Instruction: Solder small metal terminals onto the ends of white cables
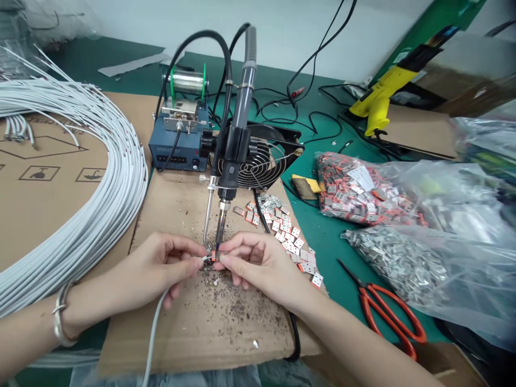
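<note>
Thumb and fingers of my left hand (167, 266) pinch the end of a white cable (153, 328), which hangs down toward the front edge. Opposite it, my right hand (258, 260) grips a small USB connector (215, 256) with an orange part; the fingers hide much of it. Cable end and connector meet right under the tip of a mounted soldering iron (221, 228). A thin metal tube (207, 217) comes down beside the iron to the same spot. Whether the wires touch the connector's contacts is too small to tell.
A large coil of white cables (121, 177) lies left. Behind stand a blue solder feeder (177, 142) and a fan (262, 161). Loose connectors (290, 236) lie right on the cardboard (201, 338). Farther right are bagged parts (363, 188), red-handled scissors (391, 312) and a yellow tool (377, 99).
</note>
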A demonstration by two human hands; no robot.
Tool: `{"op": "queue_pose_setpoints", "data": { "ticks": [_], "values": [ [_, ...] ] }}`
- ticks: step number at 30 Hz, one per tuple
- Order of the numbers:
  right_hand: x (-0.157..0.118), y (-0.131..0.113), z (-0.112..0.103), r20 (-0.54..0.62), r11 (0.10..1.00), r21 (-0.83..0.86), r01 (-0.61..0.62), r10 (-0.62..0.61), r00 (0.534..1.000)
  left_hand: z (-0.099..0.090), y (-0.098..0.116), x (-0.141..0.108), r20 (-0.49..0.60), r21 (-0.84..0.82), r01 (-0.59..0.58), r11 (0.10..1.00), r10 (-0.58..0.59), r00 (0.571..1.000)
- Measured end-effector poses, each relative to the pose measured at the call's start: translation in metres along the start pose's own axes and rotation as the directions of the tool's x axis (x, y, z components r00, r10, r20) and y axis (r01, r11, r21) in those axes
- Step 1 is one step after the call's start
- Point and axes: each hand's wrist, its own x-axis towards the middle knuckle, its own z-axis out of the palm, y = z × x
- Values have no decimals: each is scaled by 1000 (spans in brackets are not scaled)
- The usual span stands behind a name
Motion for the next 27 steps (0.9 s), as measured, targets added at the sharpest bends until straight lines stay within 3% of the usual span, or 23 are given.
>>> {"op": "queue_pose_setpoints", "data": {
  "ticks": [11,27],
  "values": [
    [2,1,0,27,999,-49,24,-22,999,-3,0,3,39,72,-83,994,80,996],
    [-1,-1,-2,57,1000,-1,14,-14,998,-1,0,0,25,17,-64,998,63,998]
  ]
}}
